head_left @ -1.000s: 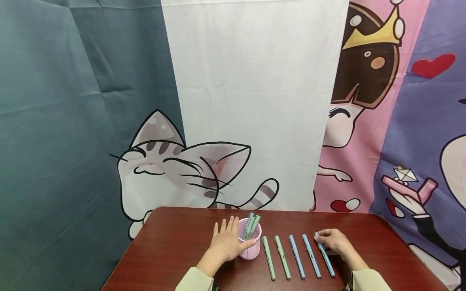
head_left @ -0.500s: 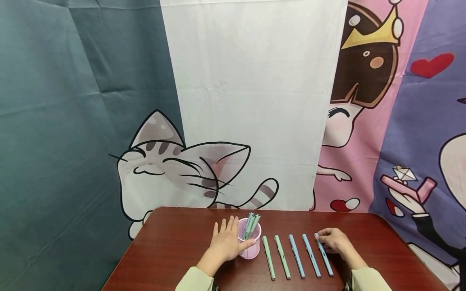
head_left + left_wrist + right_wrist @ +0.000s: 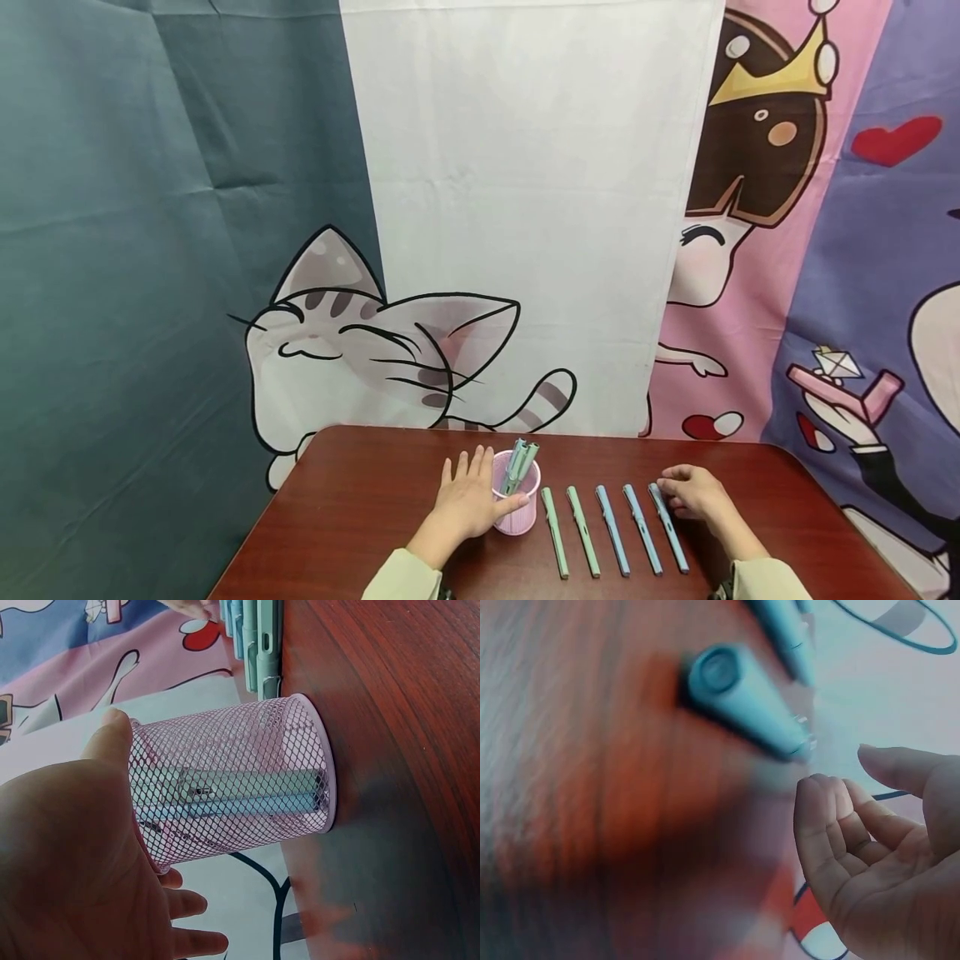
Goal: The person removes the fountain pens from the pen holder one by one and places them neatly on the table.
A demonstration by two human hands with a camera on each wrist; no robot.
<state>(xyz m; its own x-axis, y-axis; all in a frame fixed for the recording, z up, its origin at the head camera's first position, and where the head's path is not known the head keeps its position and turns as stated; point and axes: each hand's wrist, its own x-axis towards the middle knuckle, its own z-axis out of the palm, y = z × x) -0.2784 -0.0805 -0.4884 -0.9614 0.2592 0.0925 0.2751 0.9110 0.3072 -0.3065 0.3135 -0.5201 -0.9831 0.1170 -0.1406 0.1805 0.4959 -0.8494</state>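
Observation:
A pink mesh pen cup stands on the table with green and blue pens upright in it. My left hand rests against its left side, fingers spread and thumb across its front; in the left wrist view the thumb lies at the rim. Right of the cup, capped pens lie in a row: two green ones, one here, then three blue ones, the rightmost pen being outermost. My right hand is beside that pen's far end, its thumb and fingers apart and holding nothing in the right wrist view.
The brown wooden table carries the cup and the row of pens. Behind its far edge hangs a printed cloth with a cartoon cat.
My right hand has let go of the rightmost blue pen and moved slightly away to the right. The left hand stays at the cup. The head view has shifted slightly.

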